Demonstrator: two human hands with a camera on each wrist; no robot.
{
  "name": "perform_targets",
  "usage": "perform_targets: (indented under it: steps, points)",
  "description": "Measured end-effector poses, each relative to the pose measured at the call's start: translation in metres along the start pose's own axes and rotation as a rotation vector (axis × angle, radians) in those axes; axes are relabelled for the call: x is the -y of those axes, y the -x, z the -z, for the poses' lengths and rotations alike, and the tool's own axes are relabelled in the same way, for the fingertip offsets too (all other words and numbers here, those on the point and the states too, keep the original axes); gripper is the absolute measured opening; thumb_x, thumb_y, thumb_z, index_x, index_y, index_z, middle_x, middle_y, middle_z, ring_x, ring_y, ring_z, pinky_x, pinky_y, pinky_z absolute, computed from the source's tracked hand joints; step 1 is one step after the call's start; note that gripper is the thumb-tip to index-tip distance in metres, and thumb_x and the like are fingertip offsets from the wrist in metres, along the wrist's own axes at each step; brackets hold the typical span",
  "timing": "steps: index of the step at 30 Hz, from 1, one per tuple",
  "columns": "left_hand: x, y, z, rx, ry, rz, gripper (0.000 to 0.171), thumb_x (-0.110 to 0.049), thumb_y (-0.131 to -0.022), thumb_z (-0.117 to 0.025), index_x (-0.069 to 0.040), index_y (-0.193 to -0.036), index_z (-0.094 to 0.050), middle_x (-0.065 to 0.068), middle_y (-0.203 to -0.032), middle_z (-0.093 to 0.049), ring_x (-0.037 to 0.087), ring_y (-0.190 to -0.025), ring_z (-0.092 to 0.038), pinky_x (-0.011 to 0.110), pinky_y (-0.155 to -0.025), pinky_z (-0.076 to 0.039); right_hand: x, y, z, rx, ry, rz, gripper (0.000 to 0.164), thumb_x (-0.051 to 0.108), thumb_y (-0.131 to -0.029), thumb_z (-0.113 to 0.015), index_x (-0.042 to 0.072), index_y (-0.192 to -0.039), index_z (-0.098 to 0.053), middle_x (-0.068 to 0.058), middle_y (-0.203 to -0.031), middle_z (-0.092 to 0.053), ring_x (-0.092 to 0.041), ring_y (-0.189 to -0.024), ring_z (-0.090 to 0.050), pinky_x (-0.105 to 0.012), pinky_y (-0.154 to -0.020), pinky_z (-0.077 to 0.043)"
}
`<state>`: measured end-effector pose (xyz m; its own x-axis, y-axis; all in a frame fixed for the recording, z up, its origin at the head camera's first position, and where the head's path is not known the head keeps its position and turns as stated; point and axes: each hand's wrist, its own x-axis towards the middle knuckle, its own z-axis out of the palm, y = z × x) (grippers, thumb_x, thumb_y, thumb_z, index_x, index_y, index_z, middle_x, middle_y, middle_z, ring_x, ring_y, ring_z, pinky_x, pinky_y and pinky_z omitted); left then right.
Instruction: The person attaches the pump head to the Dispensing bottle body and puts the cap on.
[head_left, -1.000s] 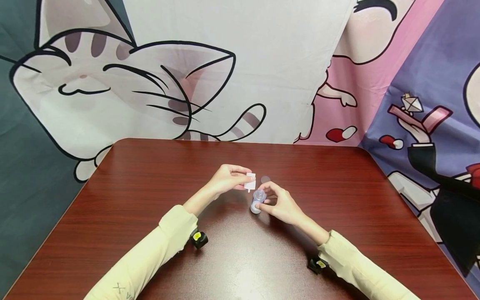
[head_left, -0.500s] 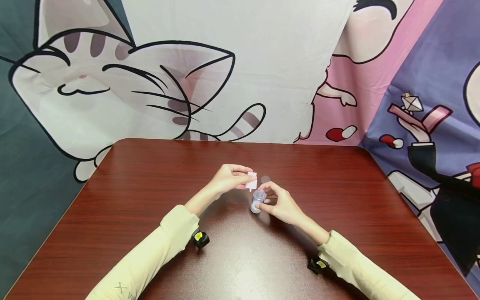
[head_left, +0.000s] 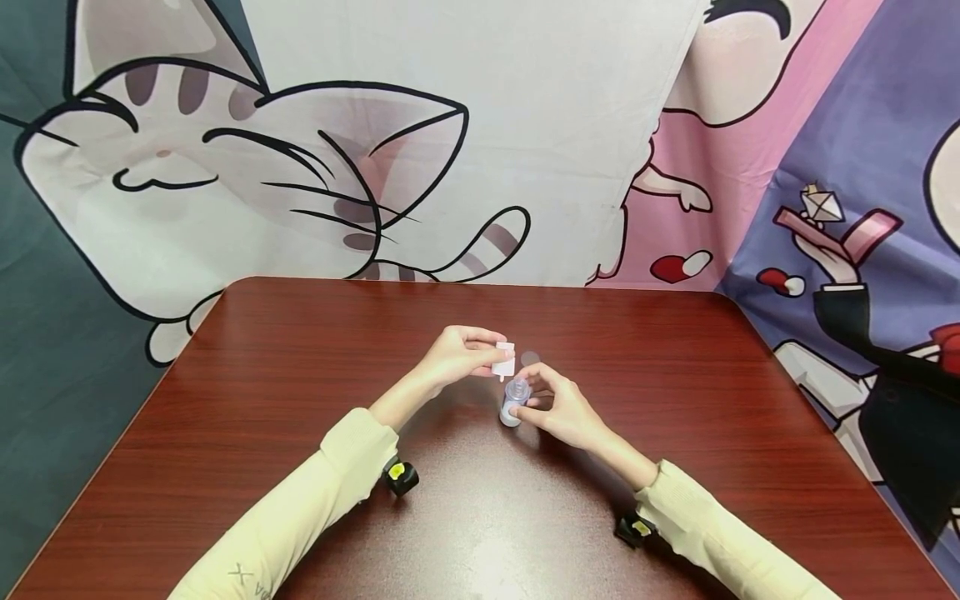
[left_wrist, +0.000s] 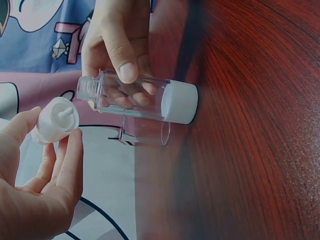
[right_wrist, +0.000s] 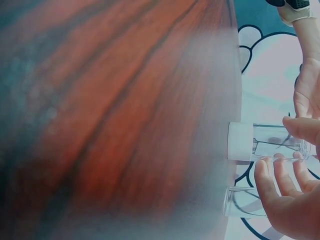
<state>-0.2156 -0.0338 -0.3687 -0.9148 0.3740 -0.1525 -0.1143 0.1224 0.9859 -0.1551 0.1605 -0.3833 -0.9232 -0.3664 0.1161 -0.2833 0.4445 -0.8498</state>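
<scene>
The left hand pinched a white plastic nozzle head at eleven o'clock from the mouth of a clear cylindrical white-based bottle, held upright on the brown wooden table by the right hand. Head off, not yet seated; a clear cup, apparently the overcap, stood at one o'clock.

bottle on table | cap above bottle | cylinder behind bottle

Left sleeve: was pale yellow, with a grey X-shaped marking. Right sleeve: was likewise pale yellow. Left camera, right camera: were black, each with a yellow patch.
</scene>
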Motion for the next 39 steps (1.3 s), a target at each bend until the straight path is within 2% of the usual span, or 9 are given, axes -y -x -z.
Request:
perform_targets:
  steps: [11,18,20,29,39]
  points:
    - [-0.002,-0.001,-0.003,-0.004,0.02,-0.001,0.037,-0.012,-0.084,-0.072,0.001,-0.118,-0.064,0.019,-0.109,-0.071,0.012,-0.084,-0.069,0.042,-0.086,-0.057,0.0,-0.001,-0.001,-0.001,0.014,0.0,0.036,-0.005,-0.078,-0.073,-0.004,-0.11,-0.056,-0.021,-0.104,-0.064,-0.035,-0.095,-0.066,-0.047,-0.085,-0.057]
    - [-0.003,-0.001,-0.004,-0.004,0.021,-0.012,0.039,-0.011,-0.084,-0.072,0.001,-0.119,-0.064,0.019,-0.109,-0.07,0.012,-0.084,-0.068,0.04,-0.084,-0.058,-0.032,-0.008,-0.005,-0.009,0.011,0.001,0.04,0.001,-0.078,-0.076,0.0,-0.114,-0.056,-0.018,-0.107,-0.065,-0.03,-0.096,-0.067,-0.041,-0.084,-0.058]
    - [-0.003,-0.001,-0.004,-0.004,0.023,-0.018,0.038,-0.011,-0.084,-0.072,0.001,-0.119,-0.064,0.019,-0.109,-0.07,0.012,-0.084,-0.068,0.039,-0.083,-0.058,-0.036,-0.008,-0.005,-0.008,0.009,0.004,0.041,0.004,-0.078,-0.077,0.003,-0.114,-0.056,-0.015,-0.107,-0.066,-0.027,-0.095,-0.067,-0.037,-0.084,-0.058]
    - [-0.004,-0.002,-0.007,-0.004,0.029,-0.048,0.036,-0.01,-0.084,-0.072,0.001,-0.118,-0.064,0.019,-0.111,-0.07,0.013,-0.088,-0.068,0.038,-0.082,-0.059,-0.036,-0.008,-0.004,-0.002,-0.005,0.006,0.041,0.007,-0.079,-0.078,0.004,-0.113,-0.057,-0.014,-0.108,-0.065,-0.024,-0.095,-0.067,-0.029,-0.082,-0.059]
    - [-0.003,-0.001,-0.009,-0.003,0.04,-0.069,0.036,-0.01,-0.084,-0.072,0.001,-0.118,-0.064,0.017,-0.107,-0.07,0.011,-0.085,-0.067,0.044,-0.087,-0.057,-0.035,-0.008,-0.004,-0.006,-0.008,-0.001,0.04,0.007,-0.078,-0.077,0.004,-0.113,-0.056,-0.014,-0.108,-0.064,-0.025,-0.095,-0.067,-0.027,-0.081,-0.058]
